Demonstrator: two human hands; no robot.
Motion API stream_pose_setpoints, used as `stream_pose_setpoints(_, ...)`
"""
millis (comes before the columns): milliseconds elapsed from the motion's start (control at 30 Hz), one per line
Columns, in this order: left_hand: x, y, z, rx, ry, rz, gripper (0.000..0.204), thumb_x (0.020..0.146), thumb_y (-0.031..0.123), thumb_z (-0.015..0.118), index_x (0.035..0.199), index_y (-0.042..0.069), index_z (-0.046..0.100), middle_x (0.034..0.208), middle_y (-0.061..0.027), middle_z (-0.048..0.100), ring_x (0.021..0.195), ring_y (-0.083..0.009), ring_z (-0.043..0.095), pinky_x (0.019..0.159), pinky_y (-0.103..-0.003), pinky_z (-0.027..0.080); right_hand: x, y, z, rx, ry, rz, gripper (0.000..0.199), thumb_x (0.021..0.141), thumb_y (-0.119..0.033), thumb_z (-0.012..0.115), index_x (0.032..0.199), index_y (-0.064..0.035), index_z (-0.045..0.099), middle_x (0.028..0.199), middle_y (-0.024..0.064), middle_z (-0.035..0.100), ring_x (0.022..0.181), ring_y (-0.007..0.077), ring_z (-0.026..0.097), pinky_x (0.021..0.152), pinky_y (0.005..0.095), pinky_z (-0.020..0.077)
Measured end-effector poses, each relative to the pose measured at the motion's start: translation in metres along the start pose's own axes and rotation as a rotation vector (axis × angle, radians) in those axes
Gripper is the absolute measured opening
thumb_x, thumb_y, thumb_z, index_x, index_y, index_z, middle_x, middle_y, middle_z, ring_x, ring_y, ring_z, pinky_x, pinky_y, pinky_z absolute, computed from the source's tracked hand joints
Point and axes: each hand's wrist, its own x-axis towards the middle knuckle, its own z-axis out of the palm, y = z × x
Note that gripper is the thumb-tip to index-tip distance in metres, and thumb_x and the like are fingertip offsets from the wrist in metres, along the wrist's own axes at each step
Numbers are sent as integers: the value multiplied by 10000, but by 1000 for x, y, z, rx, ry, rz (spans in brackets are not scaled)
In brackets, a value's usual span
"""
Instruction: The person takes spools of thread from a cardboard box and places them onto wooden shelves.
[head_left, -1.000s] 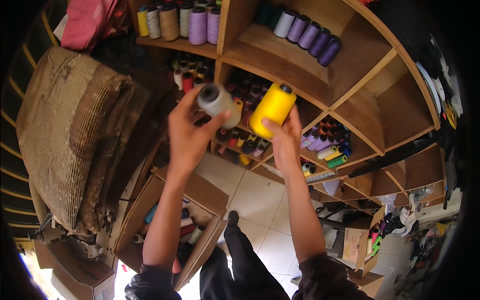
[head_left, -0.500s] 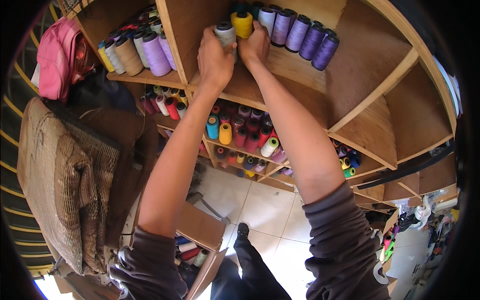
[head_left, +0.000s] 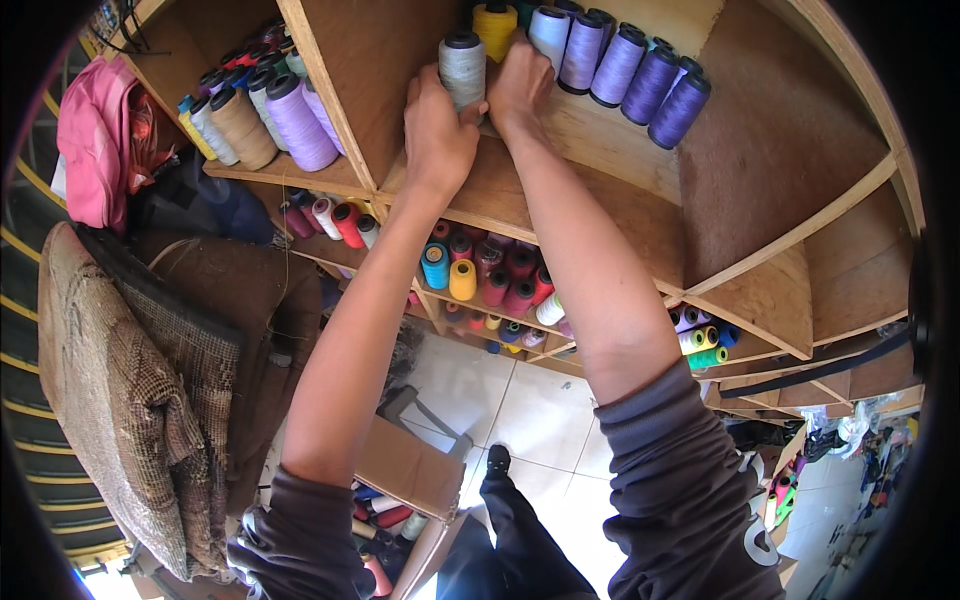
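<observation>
Left hand (head_left: 440, 135) wrapped round grey spool (head_left: 463, 72), thumb across its lower right, spool upright in wooden shelf (head_left: 600, 150). Yellow spool (head_left: 494, 35) just beyond right hand (head_left: 522, 88), slightly left; fingers partly hidden, can't tell if gripping tbh.

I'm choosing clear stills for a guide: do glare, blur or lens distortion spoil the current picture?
Head view: floor tiles wash out to white toward the lower middle; head view: the wooden shelving bends into arcs toward the rim, with black corners; head view: left hand, right hand and grey spool look fairly sharp.
</observation>
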Motion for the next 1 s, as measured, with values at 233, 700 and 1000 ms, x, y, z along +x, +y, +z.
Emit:
stream_pose_setpoints(233, 11, 5, 10, 146, 102, -127, 326, 796, 139, 745, 1027, -42, 602, 924, -284, 662, 922, -459, 635, 810, -504, 505, -3, 4, 3, 151, 79, 116, 231, 718, -58, 744, 948, -35, 727, 843, 250, 685, 833, 405, 675, 769, 434, 536)
stream_pose_setpoints(700, 27, -16, 27, 354, 98, -33, 206, 836, 144, 667, 791, -56, 690, 775, -303, 641, 805, -456, 651, 752, -498, 526, -8, 9, 0, 349, 76, 182, 63, 723, -33, 712, 776, -15, 738, 750, 197, 694, 750, 336, 695, 752, 384, 559)
stream_pose_setpoints(1000, 27, -16, 33, 336, 129, 30, 231, 819, 58, 638, 1034, -10, 588, 1009, -255, 648, 923, -437, 640, 798, -497, 522, -10, 11, 1, 371, 45, 178, 91, 679, -51, 712, 759, -19, 741, 758, 191, 700, 750, 352, 695, 736, 402, 563)
